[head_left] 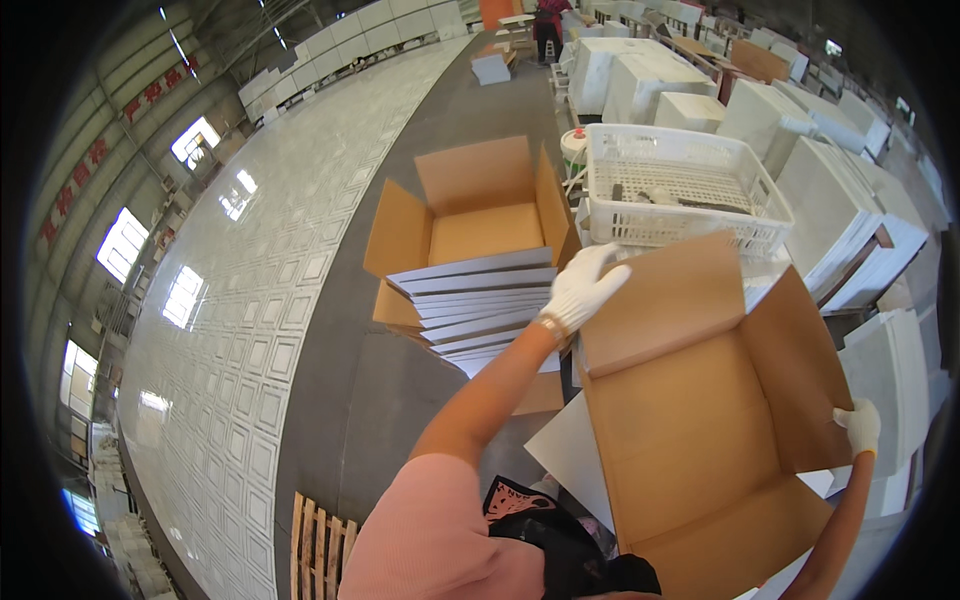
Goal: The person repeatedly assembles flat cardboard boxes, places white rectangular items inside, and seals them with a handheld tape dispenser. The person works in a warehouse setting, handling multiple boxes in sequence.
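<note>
In front of me is an open brown cardboard box [680, 440], tilted, with its flaps raised. My left hand [583, 288], in a white knit glove, is at the left edge of the box's far flap. Its thumb stands apart from the stretched fingers; whether it touches the flap is unclear. On the right, my right hand [858, 428], also gloved in white, grips the outer edge of the side flap, with some fingers hidden behind the cardboard.
Beyond my left hand, another open box [485, 225] tops a stack of folded cartons [480, 315]. A white plastic crate [690, 190] holds dark tools. Stone blocks [650, 90] line the right. Glossy patterned slabs [250, 300] cover the left floor, near a wooden pallet [320, 550]. A person [549, 30] stands far off.
</note>
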{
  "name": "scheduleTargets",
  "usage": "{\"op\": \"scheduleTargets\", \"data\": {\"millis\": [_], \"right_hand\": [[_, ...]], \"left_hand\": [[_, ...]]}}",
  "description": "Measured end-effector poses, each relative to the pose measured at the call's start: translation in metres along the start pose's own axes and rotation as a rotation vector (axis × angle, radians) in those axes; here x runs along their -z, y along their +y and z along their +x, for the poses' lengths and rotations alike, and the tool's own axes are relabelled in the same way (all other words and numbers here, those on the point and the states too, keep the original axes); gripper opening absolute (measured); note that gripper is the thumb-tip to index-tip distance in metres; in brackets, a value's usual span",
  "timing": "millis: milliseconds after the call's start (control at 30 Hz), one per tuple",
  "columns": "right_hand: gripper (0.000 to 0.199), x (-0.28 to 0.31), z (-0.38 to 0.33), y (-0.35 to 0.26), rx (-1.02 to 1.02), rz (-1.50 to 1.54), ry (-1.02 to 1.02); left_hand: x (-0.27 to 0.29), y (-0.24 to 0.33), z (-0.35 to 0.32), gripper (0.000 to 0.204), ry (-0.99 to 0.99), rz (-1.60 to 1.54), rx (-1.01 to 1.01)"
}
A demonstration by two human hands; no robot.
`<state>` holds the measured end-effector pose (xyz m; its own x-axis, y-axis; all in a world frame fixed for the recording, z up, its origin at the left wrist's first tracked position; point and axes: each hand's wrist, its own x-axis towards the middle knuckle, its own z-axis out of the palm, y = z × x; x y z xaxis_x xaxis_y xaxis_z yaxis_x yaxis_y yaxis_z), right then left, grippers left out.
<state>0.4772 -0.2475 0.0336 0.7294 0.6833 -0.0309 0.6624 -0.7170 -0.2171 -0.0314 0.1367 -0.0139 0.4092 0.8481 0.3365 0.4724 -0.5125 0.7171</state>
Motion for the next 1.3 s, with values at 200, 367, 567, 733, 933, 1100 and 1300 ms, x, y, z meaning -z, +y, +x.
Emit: {"op": "scheduleTargets", "data": {"millis": [200, 367, 567, 733, 933, 1100, 1300], "right_hand": [[0.041, -0.03, -0.019, 0.104, -0.021, -0.084, 0.116], [0.037, -0.03, -0.043, 0.052, 0.019, 0.332, -0.124], [0.031, 0.002, -0.074, 0.041, -0.031, 0.573, -0.195], [0.041, -0.002, -0.105, 0.115, -0.185, 0.581, -0.184], [0.047, -0.07, -0.169, 0.123, -0.133, 0.863, -0.265], [0.06, -0.074, -0.191, 0.167, -0.338, 1.238, -0.303], [0.068, -0.163, -0.203, 0.262, -0.468, 1.138, -0.222]], "left_hand": [[0.013, 0.055, -0.109, 0.095, -0.426, -0.147, 0.258], [-0.046, 0.096, -0.117, 0.109, -0.592, -0.083, 0.176], [-0.059, 0.106, -0.077, 0.088, -0.621, -0.357, 0.309], [-0.087, 0.084, -0.041, 0.077, -0.52, -0.467, 0.152], [-0.075, 0.077, -0.022, 0.057, -0.695, -0.231, 0.267], [-0.041, 0.031, -0.02, 0.046, -0.645, -0.593, 0.378], [-0.061, -0.134, -0.05, 0.052, -0.513, -0.176, 0.586]]}}
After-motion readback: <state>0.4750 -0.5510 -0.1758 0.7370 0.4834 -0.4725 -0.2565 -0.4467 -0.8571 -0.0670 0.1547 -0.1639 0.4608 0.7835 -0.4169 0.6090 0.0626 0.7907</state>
